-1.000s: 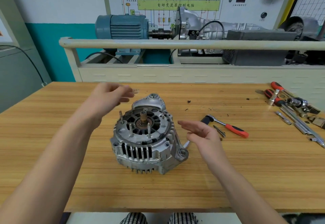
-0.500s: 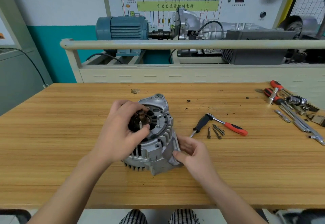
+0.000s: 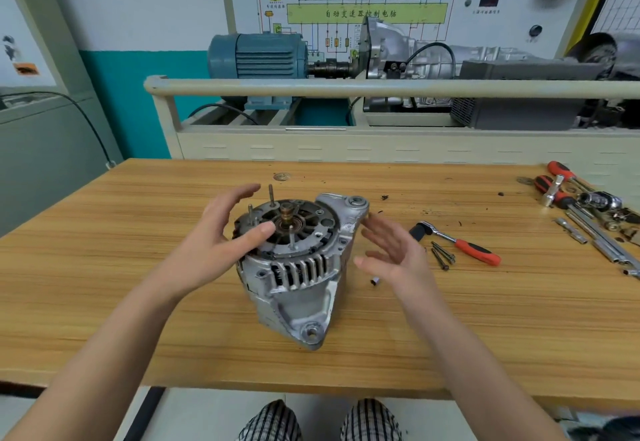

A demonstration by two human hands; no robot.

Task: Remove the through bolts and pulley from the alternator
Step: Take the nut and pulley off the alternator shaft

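On the wooden table (image 3: 138,267) sits one alternator (image 3: 294,267), shaft up, three studs sticking out. Both hands are spread and empty: left hand (image 3: 221,236) beside it, right hand (image 3: 394,253) close. Loose bolts (image 3: 442,255) by one ratchet (image 3: 457,243).

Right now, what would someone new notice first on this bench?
The silver alternator standing mid-table, shaft up, with studs rising from its top face. An open left hand and right hand flank it. To its right lie loose bolts and a red-handled ratchet.
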